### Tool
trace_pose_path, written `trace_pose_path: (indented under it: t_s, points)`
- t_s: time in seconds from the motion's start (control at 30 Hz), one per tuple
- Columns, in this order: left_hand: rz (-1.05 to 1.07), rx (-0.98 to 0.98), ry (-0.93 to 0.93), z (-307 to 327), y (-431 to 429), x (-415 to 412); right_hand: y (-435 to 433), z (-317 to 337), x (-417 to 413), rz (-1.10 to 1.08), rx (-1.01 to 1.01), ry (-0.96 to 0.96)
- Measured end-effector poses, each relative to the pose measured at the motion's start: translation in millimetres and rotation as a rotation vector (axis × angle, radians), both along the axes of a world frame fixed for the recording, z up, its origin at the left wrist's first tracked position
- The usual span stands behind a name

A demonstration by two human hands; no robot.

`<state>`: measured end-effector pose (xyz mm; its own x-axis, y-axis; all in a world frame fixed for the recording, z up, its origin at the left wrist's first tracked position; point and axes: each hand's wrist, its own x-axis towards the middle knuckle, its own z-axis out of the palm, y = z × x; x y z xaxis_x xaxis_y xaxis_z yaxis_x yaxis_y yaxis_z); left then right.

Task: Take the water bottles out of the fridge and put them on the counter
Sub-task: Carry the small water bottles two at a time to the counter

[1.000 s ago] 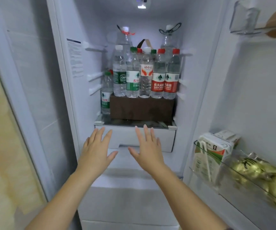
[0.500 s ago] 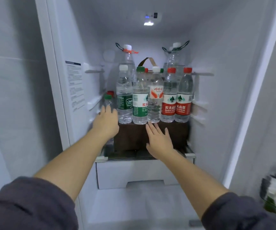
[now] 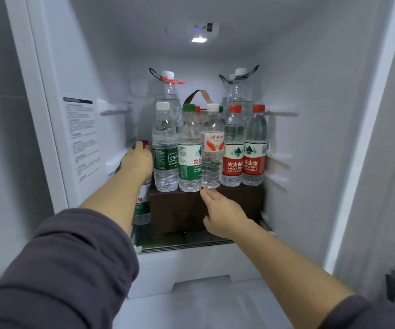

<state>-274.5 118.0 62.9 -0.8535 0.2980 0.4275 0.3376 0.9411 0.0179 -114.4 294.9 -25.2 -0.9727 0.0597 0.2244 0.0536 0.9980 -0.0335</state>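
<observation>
White and smooth, the fridge (image 3: 310,119) walls fill the head view, lit by a small lamp (image 3: 199,39) in the ceiling. A printed notice (image 3: 82,138) is stuck on the left wall. Low down runs a glass shelf (image 3: 191,241) with a white drawer front (image 3: 191,264) beneath it. On the glass stands a dark brown box (image 3: 179,210), flat-topped and square-edged. Five water bottles (image 3: 189,150) stand upright in a row along its front. They are clear ribbed plastic, with white, green and red caps and green, white and red labels. Two taller bottles (image 3: 166,91) with cord loops at the neck rise behind them, and a tan strap (image 3: 200,95) arches between those.

One low bottle (image 3: 142,205) with a green label stands on the glass just left of the box. My left hand (image 3: 137,160) lies over its upper part, back toward me; I cannot tell whether the fingers close on it. My right hand (image 3: 222,214) is flat with straight fingers and holds nothing, its fingertips at the box's top edge just below the row. Grey sleeves (image 3: 61,269) cover my arms nearest me.
</observation>
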Motion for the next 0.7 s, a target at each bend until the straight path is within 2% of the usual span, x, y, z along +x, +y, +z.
trace_pose_path:
  t_s: [0.17, 0.4, 0.57, 0.7]
  points:
    - [0.026, -0.111, 0.094, 7.8, 0.6, 1.6, 5.3, 1.5, 0.9, 0.025, -0.036, 0.007]
    - [0.095, -0.133, 0.025, 20.7, -7.0, 57.1, 5.0, 1.7, 2.7, 0.025, -0.053, -0.005]
    - [0.032, -0.145, 0.149, 38.7, -17.0, 84.6, 5.4, 3.2, 4.6, 0.027, -0.069, -0.015]
    - [-0.087, -0.150, 0.150, 51.9, -28.9, 90.8, 5.4, 3.9, 5.1, 0.029, -0.080, -0.024]
